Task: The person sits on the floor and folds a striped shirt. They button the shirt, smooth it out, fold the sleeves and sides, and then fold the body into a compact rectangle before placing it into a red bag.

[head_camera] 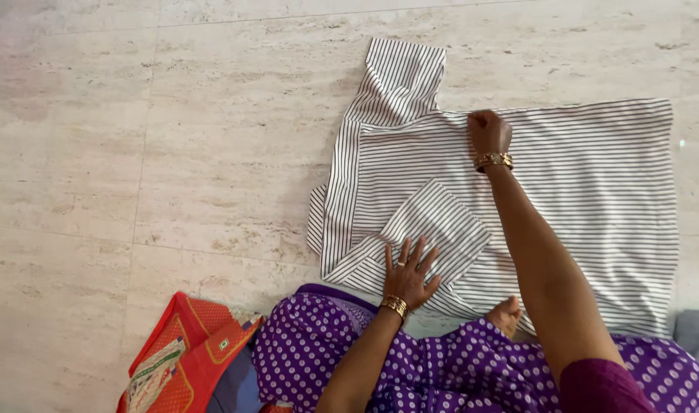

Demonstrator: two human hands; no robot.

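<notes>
Two hands on a striped shirt, left hand spread flat, right hand fisted, pinching the fabric

Shirt on floor — bag left

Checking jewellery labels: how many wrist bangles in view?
2. One gold bangle on the right wrist, over the striped shirt; one bangle on the left wrist, near the folded sleeve.

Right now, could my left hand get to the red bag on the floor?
Probably yes: the left hand lies flat on the striped shirt, and only bare floor and my knee separate it from the red bag.
</notes>
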